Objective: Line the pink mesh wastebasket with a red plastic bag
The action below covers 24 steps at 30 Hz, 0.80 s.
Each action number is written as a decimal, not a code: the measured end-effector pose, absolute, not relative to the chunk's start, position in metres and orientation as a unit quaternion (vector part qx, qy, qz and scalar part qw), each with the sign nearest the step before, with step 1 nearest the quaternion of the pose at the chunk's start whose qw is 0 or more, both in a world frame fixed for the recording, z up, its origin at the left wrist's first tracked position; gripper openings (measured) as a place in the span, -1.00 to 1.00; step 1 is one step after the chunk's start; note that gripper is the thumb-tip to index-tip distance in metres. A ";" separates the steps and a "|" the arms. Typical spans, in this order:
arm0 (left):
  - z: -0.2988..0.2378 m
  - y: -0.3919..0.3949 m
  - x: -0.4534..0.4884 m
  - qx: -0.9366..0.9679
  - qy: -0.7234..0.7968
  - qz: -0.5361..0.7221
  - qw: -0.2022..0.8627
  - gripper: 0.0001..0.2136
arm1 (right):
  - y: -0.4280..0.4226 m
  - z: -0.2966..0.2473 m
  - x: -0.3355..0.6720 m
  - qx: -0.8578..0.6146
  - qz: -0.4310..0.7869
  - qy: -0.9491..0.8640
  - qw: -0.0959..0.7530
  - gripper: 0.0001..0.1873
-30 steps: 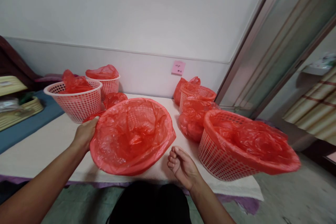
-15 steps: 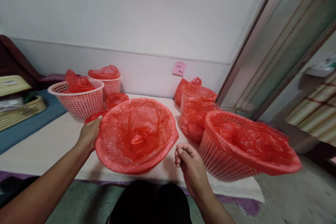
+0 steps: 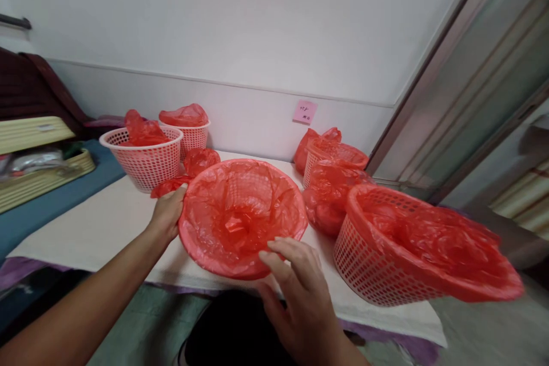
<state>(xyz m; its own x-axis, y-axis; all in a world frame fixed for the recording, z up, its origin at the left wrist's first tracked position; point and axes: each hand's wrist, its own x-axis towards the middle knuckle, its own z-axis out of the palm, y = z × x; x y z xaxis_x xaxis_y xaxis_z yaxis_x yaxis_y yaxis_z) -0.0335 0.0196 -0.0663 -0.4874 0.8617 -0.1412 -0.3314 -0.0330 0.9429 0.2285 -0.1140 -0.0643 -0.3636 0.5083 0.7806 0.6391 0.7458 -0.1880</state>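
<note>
A plastic basket lined with a red plastic bag (image 3: 246, 194) is tilted toward me at the middle, its rim covered by the bag. Faint basket mesh shows through the film. My left hand (image 3: 168, 211) is closed on the rim at the left side, thumb on top. At the near right edge, my right hand (image 3: 300, 280) has its fingers apart, fingertips over the rim and thumb below it. Whether those fingertips touch the film I cannot tell. Right of this hand stands a larger lined basket (image 3: 386, 263), its red bag folded over the rim.
Two pale baskets (image 3: 148, 166) with red bags stand at the left. Behind on the right are another basket (image 3: 317, 154) and a bulging red bag (image 3: 330, 194). A pink note (image 3: 305, 112) is on the wall. Yellow trays (image 3: 43, 180) lie at far left on a blue surface.
My right hand has moved from beside the basket to its near right rim, and its curled fingers have spread. My left hand still grips the rim. The view has shifted slightly left.
</note>
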 end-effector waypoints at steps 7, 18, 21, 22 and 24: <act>-0.064 0.022 -0.028 0.247 0.506 0.680 0.470 -0.92 | -0.092 -0.075 0.211 -0.362 -0.071 -0.873 0.318 -0.69; -0.064 -0.015 -0.013 0.244 0.370 0.655 0.612 -0.88 | -0.054 -0.089 0.235 -0.387 -0.042 -0.856 0.341 -0.79; -0.073 -0.028 -0.003 0.254 0.356 0.647 0.625 -0.88 | -0.051 -0.088 0.237 -0.383 -0.027 -0.855 0.350 -0.79; -0.075 -0.033 0.001 0.259 0.355 0.645 0.625 -0.84 | -0.050 -0.088 0.237 -0.381 -0.025 -0.854 0.353 -0.78; -0.078 -0.041 0.007 0.267 0.356 0.644 0.622 -0.79 | -0.050 -0.089 0.236 -0.377 -0.025 -0.855 0.356 -0.77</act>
<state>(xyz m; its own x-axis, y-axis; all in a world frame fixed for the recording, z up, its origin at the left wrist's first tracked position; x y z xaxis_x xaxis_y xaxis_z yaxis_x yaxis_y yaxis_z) 0.0070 -0.0406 -0.0781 -0.0822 0.9918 -0.0981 -0.6115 0.0276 0.7908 0.2359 -0.0496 -0.0893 -0.4627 0.6262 0.6276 0.6616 0.7151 -0.2257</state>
